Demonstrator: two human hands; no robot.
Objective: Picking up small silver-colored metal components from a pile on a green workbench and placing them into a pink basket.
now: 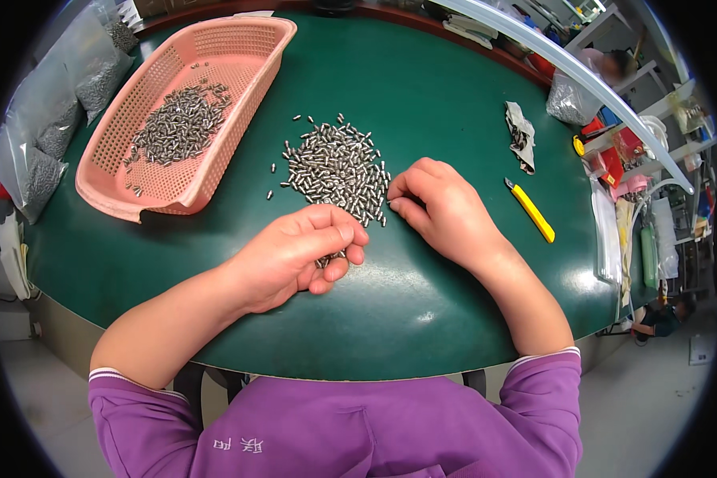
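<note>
A heap of small, shiny metal parts with pointed ends lies on the green tabletop. My left hand is curled, palm partly up, just in front of the heap; several of the same parts show between its fingers. At the heap's right edge, my right hand has its thumb and forefinger pinched together, with what looks like one small metal part at the tips. Its other fingers are folded in. A few loose parts are scattered left of the heap.
On the left stands a pink perforated plastic basket with more metal parts in it. Clear bags of parts line the far left edge. A yellow utility knife and a crumpled whitish cloth lie at the right. Beyond are cluttered shelves.
</note>
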